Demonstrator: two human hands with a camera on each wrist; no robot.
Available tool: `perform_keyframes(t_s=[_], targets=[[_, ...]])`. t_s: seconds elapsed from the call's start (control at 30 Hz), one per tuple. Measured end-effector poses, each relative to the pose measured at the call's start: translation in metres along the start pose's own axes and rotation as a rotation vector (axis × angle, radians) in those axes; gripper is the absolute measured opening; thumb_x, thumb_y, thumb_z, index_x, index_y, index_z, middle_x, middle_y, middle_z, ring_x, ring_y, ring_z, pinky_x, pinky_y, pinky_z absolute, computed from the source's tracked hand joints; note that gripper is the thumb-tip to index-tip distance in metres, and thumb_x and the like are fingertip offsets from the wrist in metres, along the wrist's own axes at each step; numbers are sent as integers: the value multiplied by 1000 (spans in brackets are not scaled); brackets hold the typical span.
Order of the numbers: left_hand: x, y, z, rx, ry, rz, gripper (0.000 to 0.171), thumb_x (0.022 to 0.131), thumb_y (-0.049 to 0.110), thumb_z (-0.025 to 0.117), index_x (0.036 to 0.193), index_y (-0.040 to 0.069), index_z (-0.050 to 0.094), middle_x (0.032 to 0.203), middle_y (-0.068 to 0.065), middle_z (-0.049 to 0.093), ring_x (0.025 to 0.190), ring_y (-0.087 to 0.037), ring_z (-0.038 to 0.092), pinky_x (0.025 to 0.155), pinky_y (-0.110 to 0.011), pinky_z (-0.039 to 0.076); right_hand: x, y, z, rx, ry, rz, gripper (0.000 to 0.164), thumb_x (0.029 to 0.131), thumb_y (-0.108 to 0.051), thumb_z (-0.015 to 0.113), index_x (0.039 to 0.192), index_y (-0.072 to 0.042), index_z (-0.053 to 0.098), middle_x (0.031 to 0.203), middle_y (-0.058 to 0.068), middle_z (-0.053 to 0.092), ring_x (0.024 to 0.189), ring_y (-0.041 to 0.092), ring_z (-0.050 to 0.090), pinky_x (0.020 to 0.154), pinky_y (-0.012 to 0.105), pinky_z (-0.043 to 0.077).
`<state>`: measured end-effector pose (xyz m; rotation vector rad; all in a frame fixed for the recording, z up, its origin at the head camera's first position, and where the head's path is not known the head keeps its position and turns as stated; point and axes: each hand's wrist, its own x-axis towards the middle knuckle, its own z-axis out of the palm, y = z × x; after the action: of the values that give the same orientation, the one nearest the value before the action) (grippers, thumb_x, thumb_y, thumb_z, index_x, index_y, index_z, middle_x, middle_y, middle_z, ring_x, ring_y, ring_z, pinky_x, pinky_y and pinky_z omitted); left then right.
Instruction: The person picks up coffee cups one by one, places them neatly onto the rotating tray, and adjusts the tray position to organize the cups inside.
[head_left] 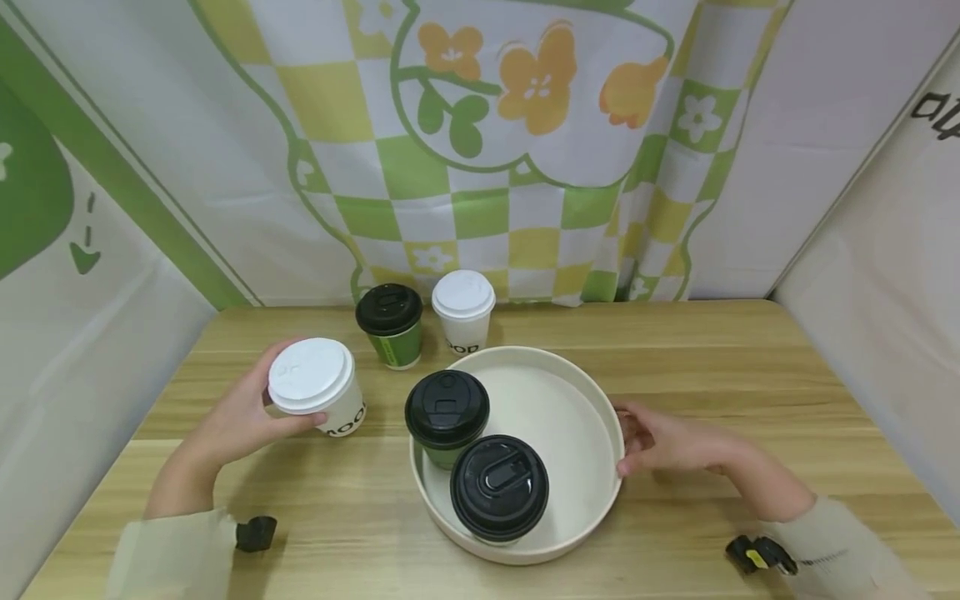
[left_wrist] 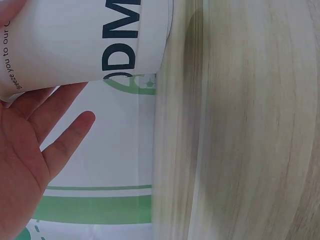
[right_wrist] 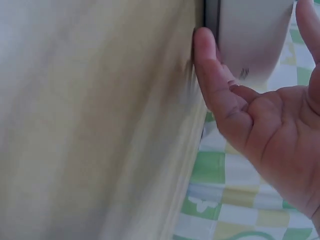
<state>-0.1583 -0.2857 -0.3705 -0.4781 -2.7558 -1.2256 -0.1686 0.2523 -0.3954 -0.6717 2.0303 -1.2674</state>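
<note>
My left hand (head_left: 251, 408) grips a white paper cup (head_left: 345, 408) with a white lid and dark lettering, tilted a little at the table's left side. The left wrist view shows the cup (left_wrist: 75, 45) above the hand's spread lower fingers. At the right side of a round cream tray (head_left: 577, 433), my right hand (head_left: 667, 437) touches the outer wall with thumb and fingertips. The right wrist view has relaxed fingers against the tray wall (right_wrist: 255, 30) and the thumb apart. Inside the tray stand two black-lidded cups, a green cup (head_left: 446, 408) and a nearer cup (head_left: 498, 487) mostly hidden by its lid.
Behind the tray stand a small green cup (head_left: 397, 346) with a black lid and a small white cup (head_left: 465, 325) with a white lid. A checked, flowered curtain (head_left: 480, 208) hangs at the back of the wooden table (head_left: 720, 350), with pale cloth walls on both sides.
</note>
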Motion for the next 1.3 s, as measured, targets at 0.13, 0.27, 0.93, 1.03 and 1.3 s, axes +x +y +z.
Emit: perform_keyframes(t_s=[0.13,0.27,0.93,1.03,1.3], targets=[[-1,2,0,-9,3,12,95,73,14,89,151,12,34,137,-9,51,110,9,50,87,-12,45,3,0,-17,-56,28,-1,87,91,-16,73,148,18,16,124,31,57,103,22,63,84,21,53],[-3,5,0,-1,11,17,95,72,14,89,151,13,35,136,-3,51,111,9,50,87,-13,46,10,0,-35,-78,31,0,81,93,-17,69,147,17,19,129,34,54,109,22,62,89,21,52],[-7,24,-2,-32,-39,61,100,70,11,90,152,19,34,136,-1,51,116,5,50,91,-16,44,59,6,-71,-97,-22,2,69,96,-13,64,149,13,27,138,35,51,127,40,54,96,24,50],[-8,25,-2,-23,-53,54,101,69,12,91,152,19,34,137,-1,51,118,5,49,95,-17,41,62,6,-71,-88,-41,-6,71,96,-15,65,149,12,28,141,36,47,131,45,49,97,24,49],[-15,31,2,-12,-71,62,101,67,16,92,151,24,36,135,-2,55,116,3,52,93,-23,47,69,8,-68,-67,-124,-10,73,93,-15,69,148,13,29,143,34,46,129,38,52,97,25,51]])
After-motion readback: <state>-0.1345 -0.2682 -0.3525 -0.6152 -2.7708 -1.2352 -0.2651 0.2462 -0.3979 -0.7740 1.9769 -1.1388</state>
